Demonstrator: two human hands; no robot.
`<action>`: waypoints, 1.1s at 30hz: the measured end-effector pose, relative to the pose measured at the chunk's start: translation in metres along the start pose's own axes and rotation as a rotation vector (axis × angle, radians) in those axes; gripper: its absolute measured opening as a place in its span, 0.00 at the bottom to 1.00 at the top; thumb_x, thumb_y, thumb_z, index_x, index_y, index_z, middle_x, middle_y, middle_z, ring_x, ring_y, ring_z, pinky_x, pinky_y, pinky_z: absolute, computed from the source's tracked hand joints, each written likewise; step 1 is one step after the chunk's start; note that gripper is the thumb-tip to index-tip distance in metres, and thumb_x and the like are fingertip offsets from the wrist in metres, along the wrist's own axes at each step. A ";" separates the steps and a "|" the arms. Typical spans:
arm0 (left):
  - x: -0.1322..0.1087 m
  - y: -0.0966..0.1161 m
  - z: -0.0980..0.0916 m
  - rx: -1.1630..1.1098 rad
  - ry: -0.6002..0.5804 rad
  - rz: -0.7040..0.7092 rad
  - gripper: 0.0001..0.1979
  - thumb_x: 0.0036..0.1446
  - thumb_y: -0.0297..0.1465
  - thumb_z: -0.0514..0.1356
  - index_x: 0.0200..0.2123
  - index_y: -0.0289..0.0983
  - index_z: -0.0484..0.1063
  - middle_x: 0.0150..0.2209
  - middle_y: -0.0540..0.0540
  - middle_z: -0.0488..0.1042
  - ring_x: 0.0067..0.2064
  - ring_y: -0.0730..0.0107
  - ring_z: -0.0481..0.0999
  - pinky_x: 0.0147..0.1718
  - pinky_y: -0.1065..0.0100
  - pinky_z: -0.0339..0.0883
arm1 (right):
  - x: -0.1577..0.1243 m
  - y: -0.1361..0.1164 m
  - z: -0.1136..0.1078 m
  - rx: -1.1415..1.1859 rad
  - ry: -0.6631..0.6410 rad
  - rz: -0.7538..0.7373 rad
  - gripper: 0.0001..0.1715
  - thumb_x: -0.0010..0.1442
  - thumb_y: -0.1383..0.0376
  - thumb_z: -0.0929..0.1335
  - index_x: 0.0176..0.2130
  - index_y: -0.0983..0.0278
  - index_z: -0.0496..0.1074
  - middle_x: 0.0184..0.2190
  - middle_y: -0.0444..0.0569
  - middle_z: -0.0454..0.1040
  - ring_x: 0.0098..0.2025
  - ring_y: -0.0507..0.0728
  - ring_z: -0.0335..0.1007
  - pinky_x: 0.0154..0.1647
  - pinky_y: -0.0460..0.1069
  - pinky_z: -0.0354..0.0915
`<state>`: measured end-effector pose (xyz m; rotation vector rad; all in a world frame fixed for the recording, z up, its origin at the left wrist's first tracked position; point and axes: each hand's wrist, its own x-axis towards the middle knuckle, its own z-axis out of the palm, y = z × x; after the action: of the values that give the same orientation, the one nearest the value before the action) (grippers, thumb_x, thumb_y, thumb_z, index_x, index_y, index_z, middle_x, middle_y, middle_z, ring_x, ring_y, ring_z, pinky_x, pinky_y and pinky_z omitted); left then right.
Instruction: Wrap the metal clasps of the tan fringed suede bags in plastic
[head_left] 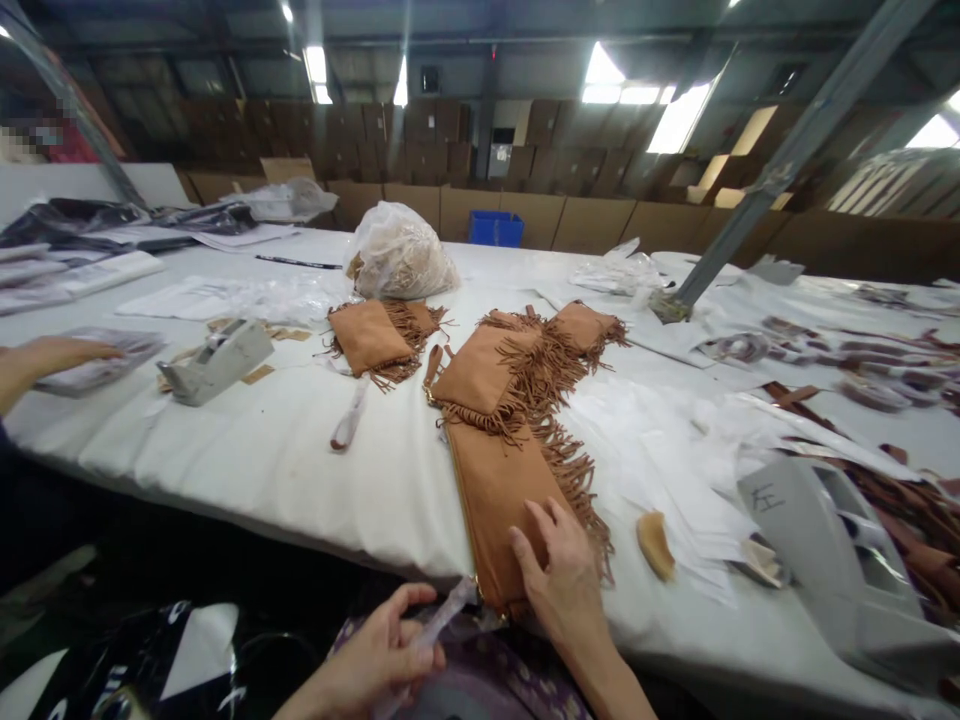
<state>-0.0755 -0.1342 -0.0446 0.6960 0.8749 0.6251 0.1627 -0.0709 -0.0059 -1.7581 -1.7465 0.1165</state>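
Note:
At the front table edge lies a tan fringed pouch [499,500], its zipper along the left side and fringe on the right. My right hand [566,580] rests on its lower part, fingers spread. Between the fingers of my left hand [394,645] is a plastic-wrapped strap [448,610] that runs to the pouch's lower corner by the metal hardware. A second fringed pouch [476,370] overlaps the top of this one, and another [585,328] sits behind it. To the left, more tan pouches [371,335] lie near a loose wrapped strap [349,415].
A grey tape dispenser [217,360] stands at left, another [847,550] at right. White paper sheets [675,480] and a tan curved piece [656,545] lie right of the pouch. A filled plastic bag [401,250] is behind. Another person's hand [64,358] reaches in from the left.

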 end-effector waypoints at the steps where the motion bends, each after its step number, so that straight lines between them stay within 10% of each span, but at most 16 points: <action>1: 0.000 -0.006 -0.005 0.070 -0.033 0.001 0.35 0.39 0.44 0.71 0.47 0.38 0.61 0.29 0.49 0.74 0.22 0.79 0.65 0.20 0.75 0.52 | 0.002 -0.001 0.008 -0.096 -0.002 -0.017 0.27 0.59 0.51 0.62 0.49 0.65 0.72 0.53 0.65 0.68 0.54 0.70 0.63 0.52 0.65 0.60; 4: 0.002 -0.007 -0.023 0.264 0.020 0.074 0.29 0.41 0.51 0.66 0.42 0.38 0.69 0.33 0.47 0.74 0.33 0.67 0.73 0.30 0.70 0.62 | 0.006 -0.001 0.023 -0.299 -0.030 -0.053 0.29 0.57 0.52 0.64 0.53 0.64 0.70 0.57 0.67 0.64 0.57 0.74 0.60 0.50 0.67 0.58; 7: 0.006 0.025 -0.035 0.524 0.331 0.200 0.25 0.47 0.51 0.61 0.41 0.38 0.72 0.40 0.43 0.76 0.46 0.56 0.73 0.44 0.65 0.63 | 0.005 0.004 0.027 -0.359 -0.050 -0.093 0.31 0.56 0.52 0.65 0.55 0.62 0.68 0.58 0.66 0.62 0.58 0.74 0.58 0.51 0.66 0.57; 13: 0.036 0.110 -0.029 0.830 0.515 0.334 0.19 0.55 0.43 0.55 0.42 0.35 0.71 0.32 0.44 0.76 0.35 0.61 0.74 0.36 0.65 0.65 | 0.002 0.017 0.024 -0.312 -0.042 -0.136 0.31 0.56 0.52 0.65 0.55 0.61 0.67 0.59 0.62 0.62 0.58 0.70 0.59 0.53 0.63 0.57; 22: 0.082 0.099 0.035 -0.005 0.120 0.038 0.23 0.49 0.43 0.66 0.42 0.33 0.68 0.35 0.40 0.77 0.33 0.67 0.77 0.36 0.66 0.70 | 0.023 0.024 -0.002 -0.233 -0.087 0.204 0.27 0.62 0.56 0.58 0.52 0.70 0.69 0.47 0.61 0.73 0.48 0.66 0.68 0.50 0.60 0.62; 33: 0.037 0.137 0.068 0.131 -0.129 0.166 0.22 0.49 0.35 0.67 0.47 0.33 0.72 0.48 0.39 0.77 0.50 0.52 0.74 0.50 0.60 0.66 | 0.036 0.000 -0.042 0.591 -0.174 0.294 0.28 0.58 0.49 0.61 0.43 0.67 0.76 0.38 0.53 0.79 0.42 0.62 0.73 0.42 0.53 0.68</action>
<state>-0.0275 -0.0411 0.0730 0.9238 0.7481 0.6670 0.1873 -0.0534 0.0403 -1.5669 -1.3580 0.8424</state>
